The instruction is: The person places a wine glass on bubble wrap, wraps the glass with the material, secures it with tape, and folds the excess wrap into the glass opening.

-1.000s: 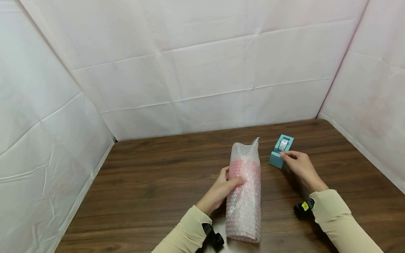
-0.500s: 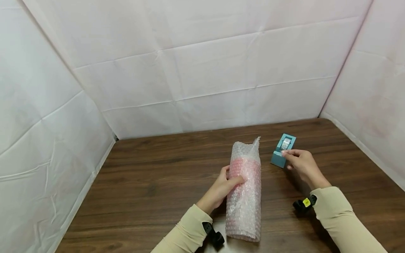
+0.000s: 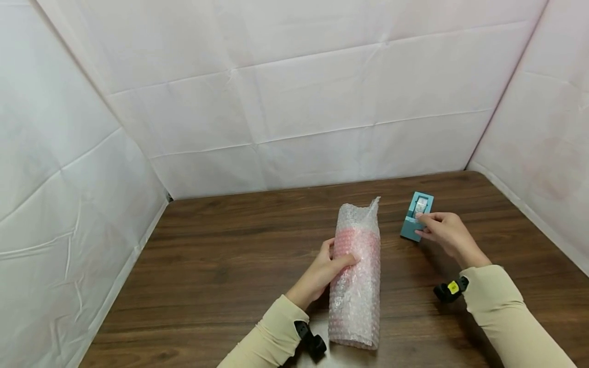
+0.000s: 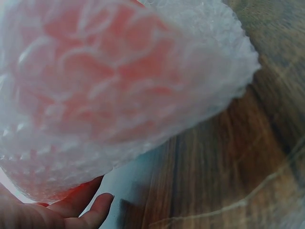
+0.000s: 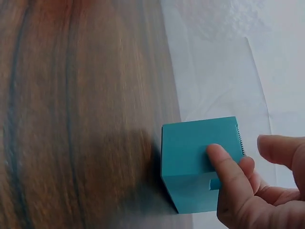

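My left hand (image 3: 323,270) holds a long bundle of bubble wrap (image 3: 358,301), thumb across its front and fingers round its left side. Something red or pink shows through the wrap, also up close in the left wrist view. At the right stands a teal tape dispenser (image 3: 409,230) with a roll of clear tape (image 3: 421,205) in it. My right hand (image 3: 452,235) touches the dispenser. In the right wrist view a fingertip rests on its teal face (image 5: 190,145), and another lies by the toothed cutting edge. The thumb (image 5: 279,149) is apart from those fingers.
Dark wood-grain table (image 3: 221,255) lies under everything. White cloth walls (image 3: 299,102) rise along its back edge and both sides. A small black camera (image 3: 314,346) is strapped on the left wrist, another (image 3: 451,290) on the right.
My right hand has shifted a little right and away, and a lower finger now meets the dispenser's front. The dispenser has turned slightly. The left hand and bundle stay nearly still.
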Action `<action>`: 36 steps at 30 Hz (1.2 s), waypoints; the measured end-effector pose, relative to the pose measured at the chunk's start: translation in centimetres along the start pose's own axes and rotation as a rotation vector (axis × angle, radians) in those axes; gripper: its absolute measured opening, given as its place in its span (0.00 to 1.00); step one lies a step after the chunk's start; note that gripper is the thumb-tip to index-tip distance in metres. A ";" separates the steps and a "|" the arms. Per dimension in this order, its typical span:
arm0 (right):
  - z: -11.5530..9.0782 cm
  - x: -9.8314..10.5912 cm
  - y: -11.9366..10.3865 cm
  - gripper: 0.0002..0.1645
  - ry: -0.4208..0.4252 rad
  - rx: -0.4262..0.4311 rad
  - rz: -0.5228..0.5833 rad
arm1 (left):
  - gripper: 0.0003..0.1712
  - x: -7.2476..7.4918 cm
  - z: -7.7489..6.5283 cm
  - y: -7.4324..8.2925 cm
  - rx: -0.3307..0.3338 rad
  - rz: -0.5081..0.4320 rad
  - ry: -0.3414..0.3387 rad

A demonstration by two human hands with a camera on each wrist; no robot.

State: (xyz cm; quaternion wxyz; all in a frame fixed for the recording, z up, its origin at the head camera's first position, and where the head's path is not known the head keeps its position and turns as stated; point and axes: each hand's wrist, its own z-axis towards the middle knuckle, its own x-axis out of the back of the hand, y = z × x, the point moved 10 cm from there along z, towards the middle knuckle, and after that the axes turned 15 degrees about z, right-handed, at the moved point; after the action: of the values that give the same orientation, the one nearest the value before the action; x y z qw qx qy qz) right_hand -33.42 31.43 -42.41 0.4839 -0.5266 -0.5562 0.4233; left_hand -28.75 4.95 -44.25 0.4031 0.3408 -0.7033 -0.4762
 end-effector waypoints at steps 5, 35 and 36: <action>-0.1 0.3 -0.2 0.37 -0.007 0.032 -0.044 | 0.47 -0.1 -0.1 -0.1 0.000 0.000 -0.001; -1.1 2.6 1.7 0.28 0.040 -0.100 -0.033 | 0.46 -0.7 -0.5 0.3 0.010 -0.013 -0.020; -1.1 2.7 1.9 0.26 0.055 -0.103 -0.041 | 0.46 -0.7 -0.5 0.3 0.010 -0.013 -0.021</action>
State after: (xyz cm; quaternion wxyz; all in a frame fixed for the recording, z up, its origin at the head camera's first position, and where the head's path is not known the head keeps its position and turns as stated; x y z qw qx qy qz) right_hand -31.92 34.24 -43.80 0.4798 -0.5508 -0.5745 0.3693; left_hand -28.00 5.46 -44.06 0.3910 0.3425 -0.7076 -0.4786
